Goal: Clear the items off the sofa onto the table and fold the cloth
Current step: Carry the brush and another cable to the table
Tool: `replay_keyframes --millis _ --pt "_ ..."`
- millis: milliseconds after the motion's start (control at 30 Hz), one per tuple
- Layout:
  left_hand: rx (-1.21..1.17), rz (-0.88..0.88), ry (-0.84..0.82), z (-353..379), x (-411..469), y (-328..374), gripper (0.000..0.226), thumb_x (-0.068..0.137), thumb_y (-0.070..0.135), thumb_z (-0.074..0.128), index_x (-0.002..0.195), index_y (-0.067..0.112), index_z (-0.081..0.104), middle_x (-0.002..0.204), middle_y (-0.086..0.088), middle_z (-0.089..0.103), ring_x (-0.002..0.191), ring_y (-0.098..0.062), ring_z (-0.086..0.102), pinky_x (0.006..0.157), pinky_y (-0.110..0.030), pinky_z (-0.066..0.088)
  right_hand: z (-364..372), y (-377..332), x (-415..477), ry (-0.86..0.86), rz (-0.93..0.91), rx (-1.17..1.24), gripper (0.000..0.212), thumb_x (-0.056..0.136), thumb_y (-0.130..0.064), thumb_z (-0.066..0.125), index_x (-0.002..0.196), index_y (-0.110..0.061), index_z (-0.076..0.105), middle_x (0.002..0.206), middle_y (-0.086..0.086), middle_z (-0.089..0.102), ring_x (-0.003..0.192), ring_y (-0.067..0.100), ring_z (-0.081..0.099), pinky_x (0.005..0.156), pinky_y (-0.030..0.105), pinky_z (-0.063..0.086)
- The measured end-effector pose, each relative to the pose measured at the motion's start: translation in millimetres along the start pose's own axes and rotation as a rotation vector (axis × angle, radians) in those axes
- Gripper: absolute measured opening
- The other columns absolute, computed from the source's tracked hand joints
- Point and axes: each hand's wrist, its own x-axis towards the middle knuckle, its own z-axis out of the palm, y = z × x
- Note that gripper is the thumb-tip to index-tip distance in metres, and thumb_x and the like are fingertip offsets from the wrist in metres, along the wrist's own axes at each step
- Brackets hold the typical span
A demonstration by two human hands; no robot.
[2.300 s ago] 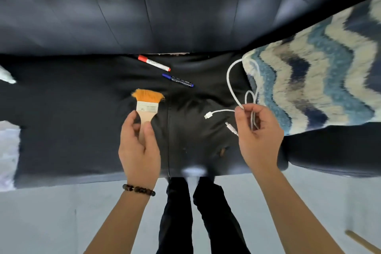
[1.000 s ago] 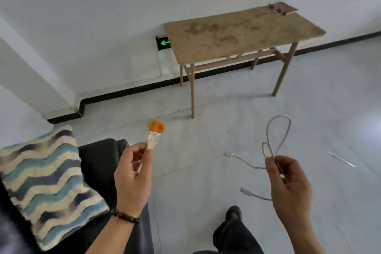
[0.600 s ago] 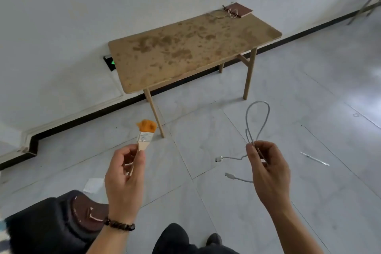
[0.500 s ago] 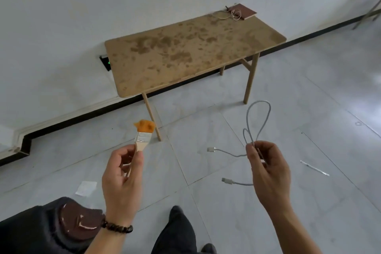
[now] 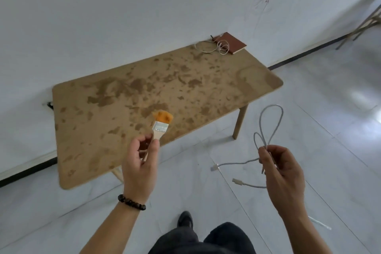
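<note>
Two items are in my hands, neither set down yet: my left hand [image 5: 140, 163] pinches the brush [image 5: 161, 123], the table [image 5: 103, 130] just ahead of it, my right hand [image 5: 282, 173] grips the looped cable [image 5: 270, 121], so I judge placing both and folding the cloth remain.

Lower handle of brush [image 5: 159, 128] hidden inside left hand [image 5: 139, 168] grip. Mid-run of cable [image 5: 268, 123] hidden behind right hand [image 5: 282, 173] fingers. At 2 o'clock, wooden frame [image 5: 369, 24] cut by right edge. At 1 o'clock, dark item [image 5: 211, 36] at far corner of book [image 5: 233, 42]: too small to identify.
</note>
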Motion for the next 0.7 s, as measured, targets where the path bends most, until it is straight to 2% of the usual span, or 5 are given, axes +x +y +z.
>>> replay_keyframes --millis 133,333,467,533,700 --pt "0.026 0.062 -0.089 62 89 15 0.008 0.088 0.034 0.059 0.095 0.039 0.06 0.083 0.021 0.066 0.068 -0.006 0.058 0.059 -0.015 0.046 23 -11 89 0.114 0.003 0.059 0.007 0.095 -0.022 0.066 0.088 -0.026 0.065 0.081 -0.003 0.069 0.079 0.019 0.063 0.071 0.039 0.051" --pt "0.097 0.01 -0.089 159 179 -21 0.023 0.086 0.049 0.057 0.102 0.032 0.063 0.086 0.008 0.067 0.073 -0.018 0.06 0.062 -0.037 0.05 78 17 226 0.063 0.072 0.096 0.009 0.095 -0.022 0.066 0.086 -0.024 0.065 0.074 -0.009 0.066 0.07 0.012 0.059 0.07 0.031 0.049" --pt "0.155 -0.062 -0.091 216 237 -30 0.007 0.09 0.043 0.059 0.097 0.041 0.061 0.08 0.014 0.066 0.067 -0.008 0.057 0.061 -0.026 0.048 117 25 335 -0.021 0.13 0.143 0.009 0.095 -0.024 0.066 0.087 -0.02 0.065 0.073 0.002 0.064 0.067 0.014 0.055 0.062 0.02 0.047" --pt "0.181 -0.102 -0.075 242 270 -24 0.01 0.094 0.032 0.062 0.094 0.042 0.061 0.083 0.02 0.066 0.068 -0.005 0.059 0.06 -0.018 0.047 136 17 394 -0.089 0.155 0.145 0.01 0.095 -0.026 0.066 0.088 -0.018 0.065 0.077 0.008 0.065 0.065 0.012 0.054 0.061 0.019 0.046" --pt "0.204 -0.124 0.01 309 366 -11 0.015 0.093 0.019 0.06 0.094 0.033 0.058 0.081 0.025 0.064 0.063 -0.001 0.055 0.054 -0.011 0.044 194 -4 537 -0.238 0.075 0.08 0.009 0.095 -0.027 0.065 0.09 -0.02 0.064 0.069 -0.009 0.058 0.062 0.007 0.05 0.062 0.022 0.045"
